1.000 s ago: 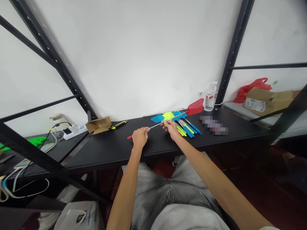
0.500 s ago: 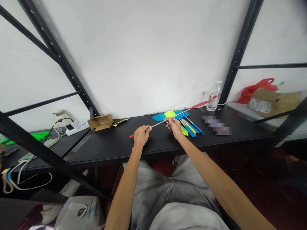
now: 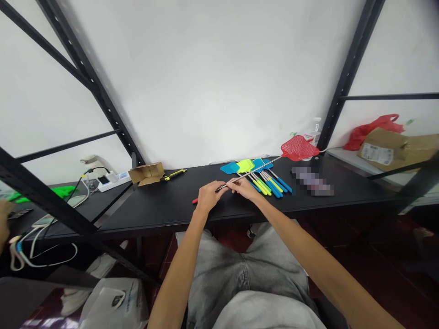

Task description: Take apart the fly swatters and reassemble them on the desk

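Note:
A red fly swatter [image 3: 299,148] with a thin metal rod is held above the black table [image 3: 151,208]. Its meshed head points to the right, in front of a water bottle [image 3: 314,128], and faces me broadside. My left hand [image 3: 209,195] is closed round the rod near the handle, whose red end sticks out at the left. Fingers of my right hand [image 3: 242,186] pinch the rod close beside the left hand. Behind and right of my hands lies a fanned pile of blue and yellow-green fly swatters [image 3: 263,173], handles toward me.
An open cardboard box [image 3: 147,173] and a yellow-black utility knife [image 3: 174,174] lie at the back left. Toward the right is a blurred item [image 3: 312,181]. Black metal posts [image 3: 358,59] flank the table. At the far left, a person's hand [image 3: 4,221] shows.
My right hand has slid left along the rod to my left hand. The red swatter has turned from edge-on to showing its flat head. A person's hand has appeared at the far left.

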A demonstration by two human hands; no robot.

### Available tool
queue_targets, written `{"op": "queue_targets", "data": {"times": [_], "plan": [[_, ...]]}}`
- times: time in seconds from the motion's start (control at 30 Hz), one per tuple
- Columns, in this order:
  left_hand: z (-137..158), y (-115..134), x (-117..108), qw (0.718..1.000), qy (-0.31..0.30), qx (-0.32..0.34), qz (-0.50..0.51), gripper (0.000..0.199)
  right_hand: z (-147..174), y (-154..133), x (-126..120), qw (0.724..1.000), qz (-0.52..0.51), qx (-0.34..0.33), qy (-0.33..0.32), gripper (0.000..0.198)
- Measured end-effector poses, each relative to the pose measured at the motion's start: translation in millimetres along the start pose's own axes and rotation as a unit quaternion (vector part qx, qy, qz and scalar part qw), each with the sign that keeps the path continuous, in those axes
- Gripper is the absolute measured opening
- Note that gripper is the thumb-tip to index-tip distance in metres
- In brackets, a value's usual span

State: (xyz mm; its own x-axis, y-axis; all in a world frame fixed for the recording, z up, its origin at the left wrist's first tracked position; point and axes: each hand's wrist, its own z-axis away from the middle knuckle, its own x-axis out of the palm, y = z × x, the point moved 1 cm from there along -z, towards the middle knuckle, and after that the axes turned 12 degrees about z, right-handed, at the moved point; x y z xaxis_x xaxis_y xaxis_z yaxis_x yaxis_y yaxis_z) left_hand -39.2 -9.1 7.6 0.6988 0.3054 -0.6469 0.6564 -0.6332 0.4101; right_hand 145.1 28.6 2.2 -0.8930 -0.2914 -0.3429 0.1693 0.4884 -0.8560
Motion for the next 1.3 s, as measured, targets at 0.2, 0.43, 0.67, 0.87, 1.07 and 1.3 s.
{"op": "queue_targets", "data": {"times": [0.2, 0.43, 0.67, 0.87, 1.07, 1.3], "plan": [[-1.1, -0.1, 3.1, 0.999, 0.005, 0.002, -0.039, 0.036, -2.0, 7.1, -0.5, 1.0, 0.0, 0.005, 0.023, 0.042], [-4.4, 2.3, 5.5, 0.997, 0.007, -0.024, -0.074, 0.038, -6.0, 19.9, -1.7, 0.998, -0.021, 0.009, 0.06, 0.041], [-3.9, -6.1, 0.7, 0.995, 0.023, -0.042, -0.088, 0.038, -5.7, 17.8, -3.3, 0.99, -0.054, 0.053, 0.121, 0.041], [-5.1, -14.4, -4.2, 0.992, 0.033, -0.054, -0.111, 0.038, -7.0, 18.2, -4.1, 0.982, -0.077, 0.07, 0.161, 0.04], [-0.7, -32.0, -25.3, 0.981, 0.05, -0.097, -0.163, 0.03, -7.0, 23.0, -7.7, 0.974, -0.088, 0.085, 0.19, 0.043], [19.7, -71.8, -72.4, 0.968, 0.04, -0.126, -0.215, 0.027, -5.8, 22.6, -8.2, 0.973, -0.088, 0.075, 0.197, 0.045]]}}
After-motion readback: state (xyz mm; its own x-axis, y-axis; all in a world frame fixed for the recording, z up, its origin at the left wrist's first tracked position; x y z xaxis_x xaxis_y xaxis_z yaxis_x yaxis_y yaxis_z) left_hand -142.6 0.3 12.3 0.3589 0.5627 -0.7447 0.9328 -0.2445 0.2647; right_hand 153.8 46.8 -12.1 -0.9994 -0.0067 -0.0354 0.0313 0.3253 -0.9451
